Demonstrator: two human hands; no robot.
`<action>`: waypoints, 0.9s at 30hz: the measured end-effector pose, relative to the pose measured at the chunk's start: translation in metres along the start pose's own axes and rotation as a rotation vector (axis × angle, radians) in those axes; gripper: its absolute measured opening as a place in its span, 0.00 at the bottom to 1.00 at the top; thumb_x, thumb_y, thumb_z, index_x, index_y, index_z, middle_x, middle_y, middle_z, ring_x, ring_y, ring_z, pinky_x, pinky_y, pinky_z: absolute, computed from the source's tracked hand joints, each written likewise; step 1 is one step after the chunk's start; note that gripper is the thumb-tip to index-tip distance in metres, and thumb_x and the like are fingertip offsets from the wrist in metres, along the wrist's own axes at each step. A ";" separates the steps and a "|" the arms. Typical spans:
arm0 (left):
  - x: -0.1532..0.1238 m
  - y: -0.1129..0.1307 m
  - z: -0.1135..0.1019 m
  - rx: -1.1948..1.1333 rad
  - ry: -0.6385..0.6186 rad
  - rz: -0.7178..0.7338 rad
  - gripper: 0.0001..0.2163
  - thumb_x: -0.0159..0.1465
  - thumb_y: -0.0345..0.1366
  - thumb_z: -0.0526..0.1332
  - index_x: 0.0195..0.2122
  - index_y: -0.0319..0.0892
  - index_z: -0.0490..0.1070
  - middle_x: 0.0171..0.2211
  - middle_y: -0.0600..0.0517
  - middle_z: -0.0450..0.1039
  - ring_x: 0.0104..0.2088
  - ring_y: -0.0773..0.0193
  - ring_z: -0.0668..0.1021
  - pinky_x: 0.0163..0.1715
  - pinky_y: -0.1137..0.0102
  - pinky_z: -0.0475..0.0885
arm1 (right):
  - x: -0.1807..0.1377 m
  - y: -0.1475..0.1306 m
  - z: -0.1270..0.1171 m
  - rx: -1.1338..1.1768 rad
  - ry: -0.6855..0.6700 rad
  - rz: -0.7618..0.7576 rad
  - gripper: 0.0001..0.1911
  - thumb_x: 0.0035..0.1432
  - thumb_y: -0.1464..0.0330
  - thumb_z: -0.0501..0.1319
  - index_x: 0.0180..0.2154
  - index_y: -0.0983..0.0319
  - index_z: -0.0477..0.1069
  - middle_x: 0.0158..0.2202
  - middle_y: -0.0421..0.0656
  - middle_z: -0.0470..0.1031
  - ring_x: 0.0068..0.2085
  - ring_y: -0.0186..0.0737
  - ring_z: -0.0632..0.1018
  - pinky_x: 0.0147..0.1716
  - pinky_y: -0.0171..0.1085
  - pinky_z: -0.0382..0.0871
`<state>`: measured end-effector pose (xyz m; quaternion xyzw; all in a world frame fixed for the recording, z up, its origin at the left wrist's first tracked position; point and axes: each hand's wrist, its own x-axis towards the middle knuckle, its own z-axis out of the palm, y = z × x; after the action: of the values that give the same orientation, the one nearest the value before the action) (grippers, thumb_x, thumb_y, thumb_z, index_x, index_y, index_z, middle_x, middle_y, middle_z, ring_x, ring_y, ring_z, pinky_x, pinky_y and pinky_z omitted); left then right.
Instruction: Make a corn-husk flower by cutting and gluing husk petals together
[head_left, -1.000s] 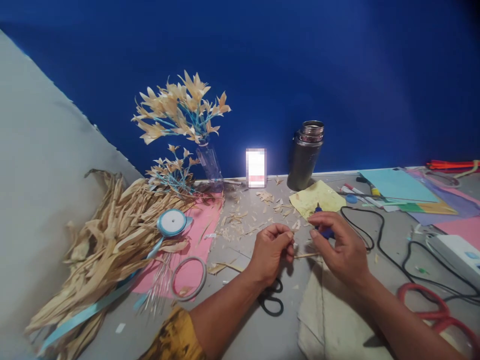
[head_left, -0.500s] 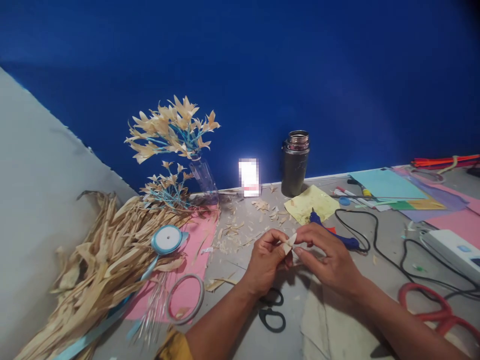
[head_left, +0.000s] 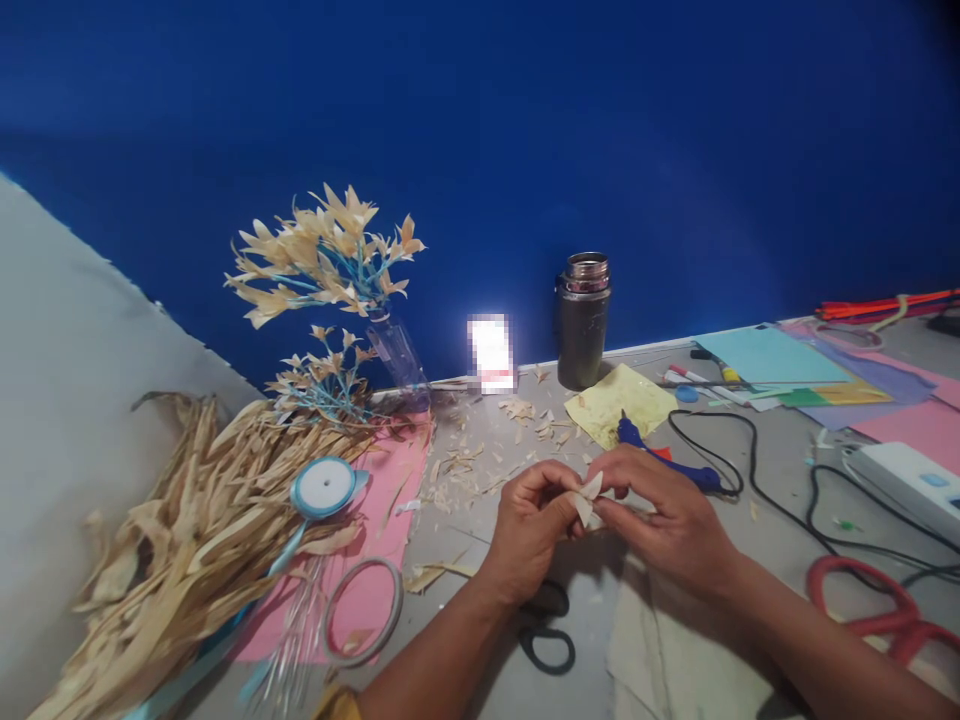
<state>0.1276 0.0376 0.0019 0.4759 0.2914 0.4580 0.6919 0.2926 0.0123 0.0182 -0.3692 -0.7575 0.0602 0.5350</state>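
Note:
Between my two hands is a small pale corn husk flower [head_left: 589,502], its pointed petals spread apart. My left hand [head_left: 531,525] pinches it from the left side with thumb and fingers. My right hand [head_left: 664,515] closes on its right side, thumb and forefinger against the petals. Just behind my right hand lies a blue glue gun [head_left: 664,456], partly covered by it. Black-handled scissors [head_left: 547,648] lie below my left wrist, their blades hidden. A beige cloth [head_left: 660,640] is spread under my right forearm.
At left are dried corn husks [head_left: 180,540], a ribbon roll [head_left: 322,487], a tape ring [head_left: 361,612] and wires [head_left: 289,640]. Husk flowers [head_left: 322,250] stand in a clear bottle [head_left: 401,350]. A dark flask [head_left: 583,325], black cable [head_left: 757,470] and red-handled scissors [head_left: 862,600] are around.
My right thumb and fingers have closed in on the flower, and its petals now show more spread. The view has shifted slightly.

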 end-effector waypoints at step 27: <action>0.000 0.006 -0.002 0.006 0.028 -0.022 0.13 0.53 0.40 0.74 0.28 0.39 0.74 0.26 0.54 0.71 0.21 0.72 0.72 0.22 0.75 0.67 | -0.001 -0.005 0.001 0.011 0.045 0.016 0.09 0.61 0.78 0.59 0.37 0.58 0.75 0.31 0.42 0.80 0.33 0.40 0.80 0.32 0.37 0.75</action>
<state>0.1242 0.0395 0.0070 0.4681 0.3077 0.4560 0.6915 0.2893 0.0090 0.0194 -0.3736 -0.7419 0.0606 0.5534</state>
